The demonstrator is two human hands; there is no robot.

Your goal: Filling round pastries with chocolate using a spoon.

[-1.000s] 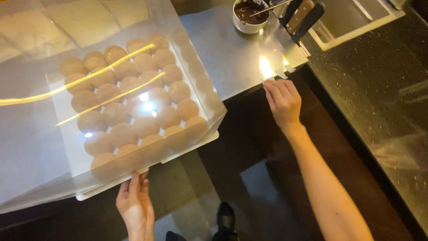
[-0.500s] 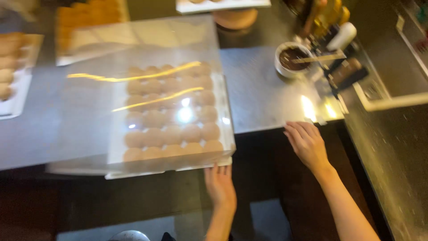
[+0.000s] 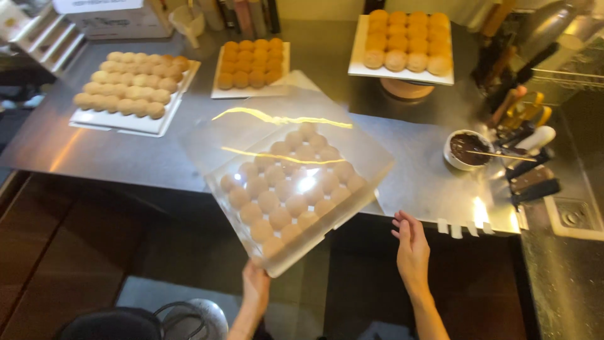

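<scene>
a clear box [image 3: 286, 182] was seen over rows of pale tan buns [image 3: 289, 189], crossed by yellow streaks of reflected light. paler beige buns [image 3: 129, 88] were set on a white tray [image 3: 119, 123]. deep orange buns [image 3: 250, 63] and golden ones [image 3: 408, 41] were laid on white boards. dark brown sauce [image 3: 469, 148] was held in a white bowl [image 3: 450, 157]. the table [image 3: 94, 154] was grey steel.

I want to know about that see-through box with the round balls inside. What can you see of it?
The clear plastic box is square with a see-through cover that shines with light streaks. Inside, rows of pale round dough balls sit on a white tray. It is tilted, half over the steel counter edge. The left hand holds its near corner from below; the right hand is apart from it.
</scene>
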